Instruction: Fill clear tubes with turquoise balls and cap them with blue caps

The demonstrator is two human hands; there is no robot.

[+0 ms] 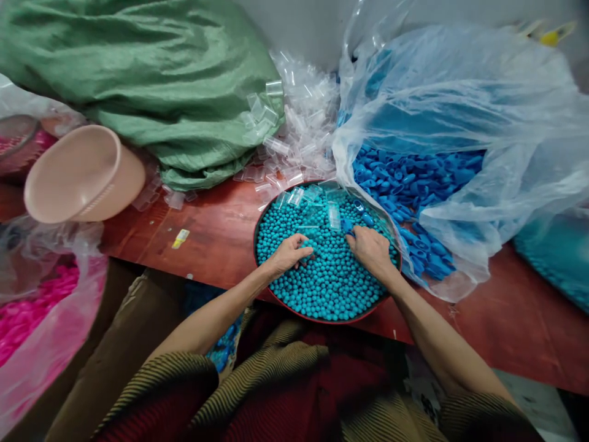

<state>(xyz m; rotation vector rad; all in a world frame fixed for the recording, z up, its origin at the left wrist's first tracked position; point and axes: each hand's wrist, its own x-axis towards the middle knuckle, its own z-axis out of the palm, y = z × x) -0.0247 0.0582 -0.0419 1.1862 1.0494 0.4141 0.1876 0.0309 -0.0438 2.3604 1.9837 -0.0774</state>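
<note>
Turquoise beads (329, 288) fill a round, shallow basin with a red rim (322, 320) in front of me. My left hand (293, 253) is over the left half of the beads, thumb and fingers drawn together; what they hold, if anything, is too small to make out. At the right side of the basin, my right hand (369, 250) is closed with a small blue plastic piece (347, 226) at its fingertips. Several short clear plastic tubes (334, 216) lie on the beads just beyond both hands.
Clear tubes (306, 132) are heaped behind the basin, beside a green sack (184, 92). Blue pointed pieces (414, 178) spill from a translucent bag (515, 123) at right. On the left are a beige tub (83, 178) and a bag of pink pieces (37, 307). The red tabletop (216, 245) has a near edge.
</note>
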